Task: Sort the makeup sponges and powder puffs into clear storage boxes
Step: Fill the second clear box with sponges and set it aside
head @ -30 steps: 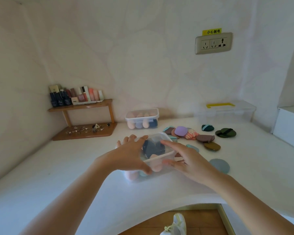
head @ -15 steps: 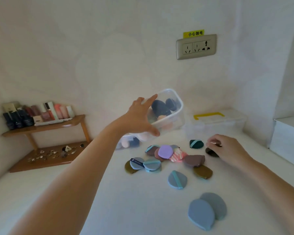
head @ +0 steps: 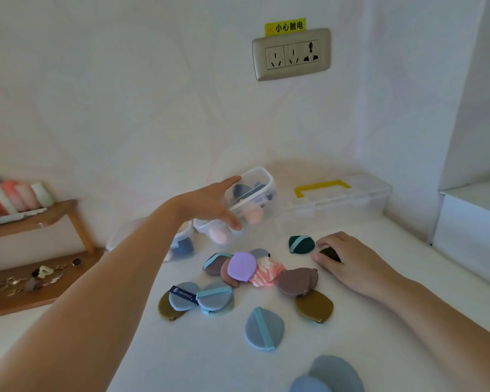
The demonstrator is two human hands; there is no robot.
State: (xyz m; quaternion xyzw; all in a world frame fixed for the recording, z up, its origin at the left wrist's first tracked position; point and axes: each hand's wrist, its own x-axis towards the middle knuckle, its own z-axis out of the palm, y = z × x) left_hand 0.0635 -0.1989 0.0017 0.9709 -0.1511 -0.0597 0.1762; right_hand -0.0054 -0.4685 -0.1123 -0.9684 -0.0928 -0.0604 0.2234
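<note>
Your left arm runs from lower left up to frame centre, nearly straight. Your left hand [head: 210, 206] grips a clear box [head: 256, 183], thumb under, fingers along its side. Right forearm enters from lower right. Your right hand [head: 348, 261] is palm down, fingers curled, pinching a dark puff [head: 330, 253].

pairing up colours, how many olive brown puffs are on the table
2. One olive puff sits at the pile's left edge, partly under a labelled blue puff; the other lies right, in front of the brown puff. Others may hide under the pile.
</note>
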